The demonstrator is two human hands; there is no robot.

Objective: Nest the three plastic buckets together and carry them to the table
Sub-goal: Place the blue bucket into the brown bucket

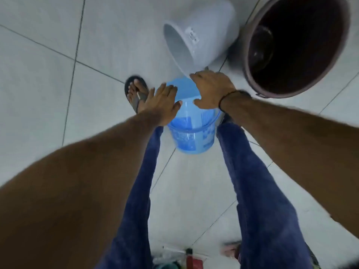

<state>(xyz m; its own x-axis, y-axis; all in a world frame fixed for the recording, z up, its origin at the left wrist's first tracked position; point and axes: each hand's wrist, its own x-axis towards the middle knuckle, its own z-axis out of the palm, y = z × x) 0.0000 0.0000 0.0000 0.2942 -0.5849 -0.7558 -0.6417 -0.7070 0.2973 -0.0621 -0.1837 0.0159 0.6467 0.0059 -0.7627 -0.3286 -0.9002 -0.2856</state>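
Observation:
A translucent blue bucket (192, 133) stands upright on the tiled floor between my legs. A white bucket (202, 33) is tipped over just beyond it, mouth facing left, its lowest rim hanging over the blue bucket's far edge. My right hand (211, 92) is palm down with its fingertips hooked on that white rim and its thumb spread over the blue bucket's mouth. My left hand (161, 102) lies flat with straight fingers against the blue bucket's left rim and holds nothing. A large dark brown bucket (297, 45) stands upright at the upper right.
My left foot in a sandal (136, 94) is planted left of the blue bucket, and my legs in blue trousers flank it. Some blurred clutter with a red object (189, 259) lies on the floor at the bottom edge. No table is visible.

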